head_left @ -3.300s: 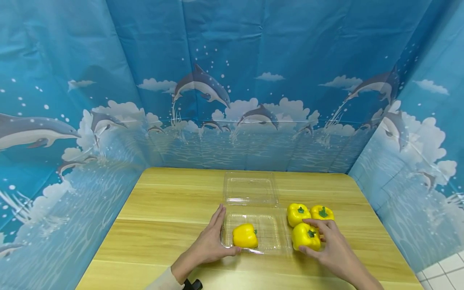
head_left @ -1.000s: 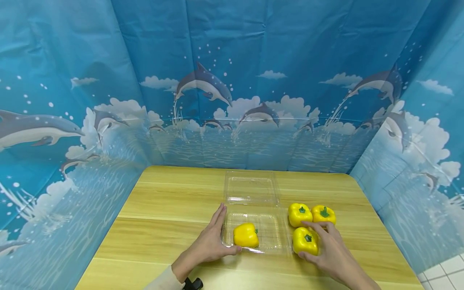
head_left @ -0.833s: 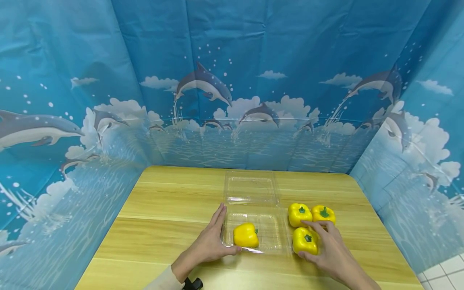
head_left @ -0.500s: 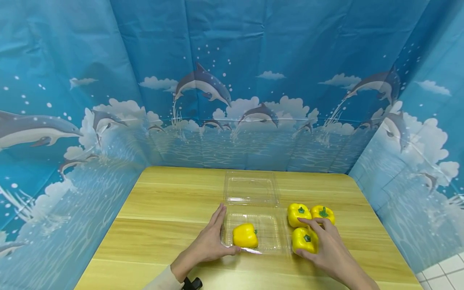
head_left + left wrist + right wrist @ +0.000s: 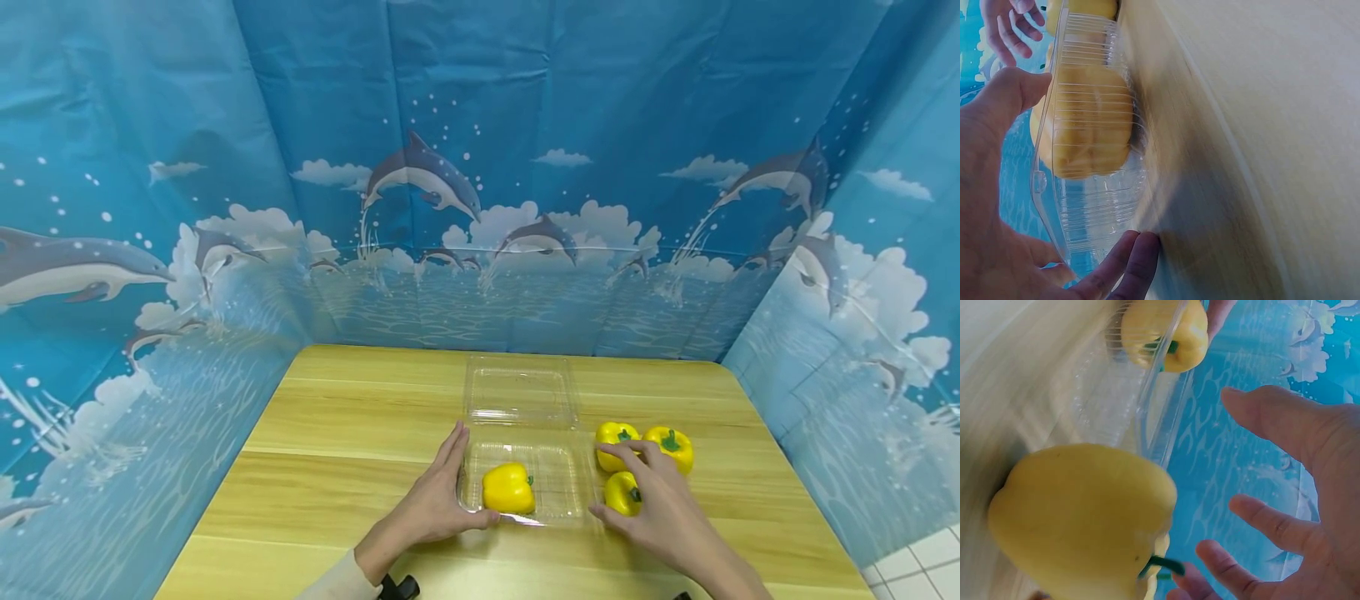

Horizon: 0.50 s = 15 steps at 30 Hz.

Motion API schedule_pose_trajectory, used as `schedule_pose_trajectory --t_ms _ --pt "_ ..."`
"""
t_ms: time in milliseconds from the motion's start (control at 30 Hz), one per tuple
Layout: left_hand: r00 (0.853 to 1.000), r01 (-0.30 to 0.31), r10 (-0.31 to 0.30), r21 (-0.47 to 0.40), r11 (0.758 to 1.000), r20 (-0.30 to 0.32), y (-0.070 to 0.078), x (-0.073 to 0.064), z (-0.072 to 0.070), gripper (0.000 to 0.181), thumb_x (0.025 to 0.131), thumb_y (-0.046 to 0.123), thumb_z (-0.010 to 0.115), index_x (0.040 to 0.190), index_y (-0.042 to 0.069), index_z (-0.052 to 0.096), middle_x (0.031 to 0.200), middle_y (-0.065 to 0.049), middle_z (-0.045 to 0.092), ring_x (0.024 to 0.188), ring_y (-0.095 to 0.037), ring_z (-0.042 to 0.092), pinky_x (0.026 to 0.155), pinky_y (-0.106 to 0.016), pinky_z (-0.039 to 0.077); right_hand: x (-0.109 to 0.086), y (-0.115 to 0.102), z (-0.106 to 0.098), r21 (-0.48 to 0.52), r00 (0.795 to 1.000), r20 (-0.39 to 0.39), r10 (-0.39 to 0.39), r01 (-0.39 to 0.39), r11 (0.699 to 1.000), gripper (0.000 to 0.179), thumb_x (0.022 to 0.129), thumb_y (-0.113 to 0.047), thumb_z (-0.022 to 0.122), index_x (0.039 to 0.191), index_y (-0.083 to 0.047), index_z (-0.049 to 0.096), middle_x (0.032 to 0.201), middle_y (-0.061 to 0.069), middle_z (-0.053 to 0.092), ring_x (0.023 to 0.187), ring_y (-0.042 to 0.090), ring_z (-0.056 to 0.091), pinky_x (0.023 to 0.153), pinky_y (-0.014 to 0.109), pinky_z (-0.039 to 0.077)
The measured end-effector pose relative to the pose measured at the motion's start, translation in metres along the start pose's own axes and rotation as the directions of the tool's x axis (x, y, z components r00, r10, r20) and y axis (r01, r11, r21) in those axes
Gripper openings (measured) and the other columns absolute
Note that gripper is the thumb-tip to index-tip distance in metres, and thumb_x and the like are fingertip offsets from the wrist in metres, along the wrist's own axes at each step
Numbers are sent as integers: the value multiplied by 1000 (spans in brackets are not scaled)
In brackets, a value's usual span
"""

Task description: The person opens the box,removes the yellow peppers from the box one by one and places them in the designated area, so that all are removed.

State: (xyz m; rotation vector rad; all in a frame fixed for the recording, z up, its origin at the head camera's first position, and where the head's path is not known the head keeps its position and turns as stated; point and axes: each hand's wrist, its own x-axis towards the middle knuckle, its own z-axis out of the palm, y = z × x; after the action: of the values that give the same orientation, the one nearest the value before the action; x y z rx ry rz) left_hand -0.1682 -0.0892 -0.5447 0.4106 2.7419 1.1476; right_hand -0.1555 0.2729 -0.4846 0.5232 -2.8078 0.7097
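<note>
A clear plastic clamshell container (image 5: 558, 475) lies opened out, and one yellow bell pepper (image 5: 508, 488) rests on its side in the tray's left part. My left hand (image 5: 431, 504) holds the container's left end, fingers along the side and thumb at the front edge; in the left wrist view the thumb touches the rim. Over the front pepper (image 5: 621, 493) of a group at the right hovers my right hand (image 5: 660, 500), thumb and fingers spread. The right wrist view shows a gap between that hand and the big pepper (image 5: 1085, 519). The hand partly hides the front pepper.
Two more yellow peppers stand behind, one back left (image 5: 615, 433) and one back right (image 5: 675, 450). The container's lid (image 5: 519, 390) lies flat towards the far edge of the wooden table (image 5: 337, 417). A blue dolphin-print curtain (image 5: 480, 292) surrounds the table.
My right hand has shifted left and its fingers have spread away from the front pepper, which they were around before. That pepper sits slightly nearer the table's front than at first. My left hand stays put.
</note>
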Motion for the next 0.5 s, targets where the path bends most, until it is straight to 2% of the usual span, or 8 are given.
schedule_pose_trajectory --t_ms 67,233,500 --pt "1000 -1 1 3 1000 1 0 0 0 145 84 62 97 188 8 12 199 -12 4 169 -58 45 128 -83 47 1 -4 0 1 1000 1 -9 9 1000 82 83 -43 107 155 -20 73 147 17 68 127 39 69 95 60 62" --pt "1000 -3 3 13 1000 0 0 1 0 145 84 64 97 189 10 11 199 -12 5 168 -57 46 127 -81 49 6 -14 2 36 1000 18 -11 11 999 80 86 -39 106 157 -23 71 150 11 67 131 36 67 102 61 62" --pt "1000 -6 6 7 1000 -2 0 1 1 146 84 61 98 189 10 11 199 -13 5 168 -59 46 127 -81 50 15 -26 8 100 998 63 -18 11 995 76 94 -39 101 161 -25 68 157 12 63 140 37 65 106 62 64"
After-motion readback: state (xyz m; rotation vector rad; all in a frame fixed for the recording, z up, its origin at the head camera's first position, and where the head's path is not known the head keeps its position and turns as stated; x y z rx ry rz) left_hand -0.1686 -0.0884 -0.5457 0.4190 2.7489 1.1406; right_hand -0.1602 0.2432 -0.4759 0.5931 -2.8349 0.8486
